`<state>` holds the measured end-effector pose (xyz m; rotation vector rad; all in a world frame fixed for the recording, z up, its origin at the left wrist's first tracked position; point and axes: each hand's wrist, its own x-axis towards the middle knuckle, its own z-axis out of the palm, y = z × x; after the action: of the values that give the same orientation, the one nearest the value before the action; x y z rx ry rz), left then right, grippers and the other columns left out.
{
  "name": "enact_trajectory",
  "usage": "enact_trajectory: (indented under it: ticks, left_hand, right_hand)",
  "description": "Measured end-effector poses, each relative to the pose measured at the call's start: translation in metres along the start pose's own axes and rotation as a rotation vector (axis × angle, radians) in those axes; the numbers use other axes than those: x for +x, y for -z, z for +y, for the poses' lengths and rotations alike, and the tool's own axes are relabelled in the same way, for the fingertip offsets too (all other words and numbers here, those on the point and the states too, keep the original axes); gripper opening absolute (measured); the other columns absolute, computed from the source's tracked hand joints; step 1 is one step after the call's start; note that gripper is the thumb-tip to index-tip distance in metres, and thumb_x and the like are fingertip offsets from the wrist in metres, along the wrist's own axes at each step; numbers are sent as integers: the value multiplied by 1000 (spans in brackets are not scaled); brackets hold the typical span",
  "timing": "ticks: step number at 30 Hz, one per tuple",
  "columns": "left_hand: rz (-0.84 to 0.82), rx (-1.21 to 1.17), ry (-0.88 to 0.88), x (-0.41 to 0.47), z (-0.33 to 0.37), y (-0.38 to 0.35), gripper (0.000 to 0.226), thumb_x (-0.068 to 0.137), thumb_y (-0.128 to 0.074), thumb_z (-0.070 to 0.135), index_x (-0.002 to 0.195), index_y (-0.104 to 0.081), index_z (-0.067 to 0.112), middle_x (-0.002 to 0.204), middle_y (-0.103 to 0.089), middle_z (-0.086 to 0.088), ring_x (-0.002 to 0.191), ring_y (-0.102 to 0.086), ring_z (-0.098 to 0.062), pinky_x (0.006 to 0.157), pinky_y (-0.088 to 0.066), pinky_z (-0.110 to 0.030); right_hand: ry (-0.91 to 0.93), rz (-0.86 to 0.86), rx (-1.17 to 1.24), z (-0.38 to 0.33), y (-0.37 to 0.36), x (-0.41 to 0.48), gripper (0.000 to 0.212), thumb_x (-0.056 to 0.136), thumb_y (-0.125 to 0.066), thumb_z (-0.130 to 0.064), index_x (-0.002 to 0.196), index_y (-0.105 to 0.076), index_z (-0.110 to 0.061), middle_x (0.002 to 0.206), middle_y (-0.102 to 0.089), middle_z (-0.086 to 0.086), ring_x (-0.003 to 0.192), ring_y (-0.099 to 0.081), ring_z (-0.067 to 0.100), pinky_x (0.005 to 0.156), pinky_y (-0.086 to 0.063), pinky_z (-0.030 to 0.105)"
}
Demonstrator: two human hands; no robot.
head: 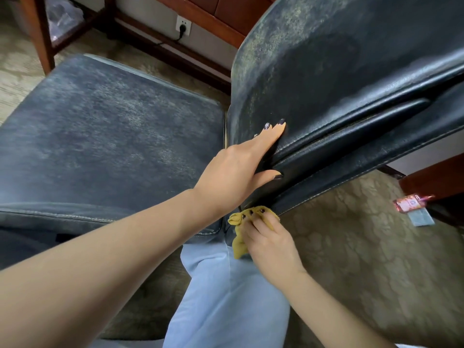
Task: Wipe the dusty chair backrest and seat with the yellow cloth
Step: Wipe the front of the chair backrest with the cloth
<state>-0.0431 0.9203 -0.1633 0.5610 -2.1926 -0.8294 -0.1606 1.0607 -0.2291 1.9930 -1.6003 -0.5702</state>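
A dark leather chair fills the view. Its dusty seat [105, 126] lies at the left and its backrest [326, 79], mottled with pale dust, rises at the right. My left hand [241, 169] grips the backrest's near edge, fingers on the front face and thumb on the back. Just below it, my right hand [266, 237] is closed on the bunched yellow cloth [238, 244], pressing it against the lower corner of the backrest's rear panel. Part of the cloth hangs down under my fingers.
Patterned beige carpet [364, 247] surrounds the chair. Wooden furniture legs [37, 33] and a wall socket [183, 27] with a plug stand behind. A small pink packet [408, 203] lies on the floor at the right. My light-blue trouser leg [226, 297] is below.
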Motion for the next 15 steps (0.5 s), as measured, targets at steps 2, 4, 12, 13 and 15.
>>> enact_trajectory:
  ticks: [2,4,12,13,15]
  left_hand:
    - [0,-22,21,-1,1,0,80,84,-68,33,149,-22,29,150,-36,6,126,-49,-20,96,-48,-42]
    - [-5,-41,39,-2,3,0,79,85,-67,32,149,-21,30,151,-34,8,127,-48,-22,98,-46,-42]
    - [-51,-86,42,-3,0,3,77,88,-65,27,150,-19,29,154,-26,6,138,-32,-12,109,-34,-29]
    - [-68,-101,45,-2,-1,4,76,89,-65,25,150,-19,28,155,-26,4,139,-29,-11,111,-31,-27]
    - [-97,-129,56,-1,-2,7,74,90,-63,23,150,-20,27,155,-24,2,141,-25,-10,112,-25,-21]
  right_hand:
    - [26,-78,-45,-6,-4,-2,38,75,-38,-9,89,-73,-13,88,-62,1,93,-46,24,103,-31,36]
    - [65,-135,-72,-10,-7,-4,41,73,-41,-15,98,-72,-15,94,-64,1,98,-53,23,104,-29,36]
    - [166,-33,-73,22,15,-4,27,78,-50,-14,92,-74,-12,94,-69,4,98,-64,23,105,-31,37]
    - [151,10,-49,26,20,-5,29,83,-46,-10,91,-73,-11,92,-69,5,97,-63,24,106,-31,38]
    - [111,68,-19,36,32,-5,31,90,-41,-5,92,-71,-11,91,-66,5,97,-63,25,107,-32,38]
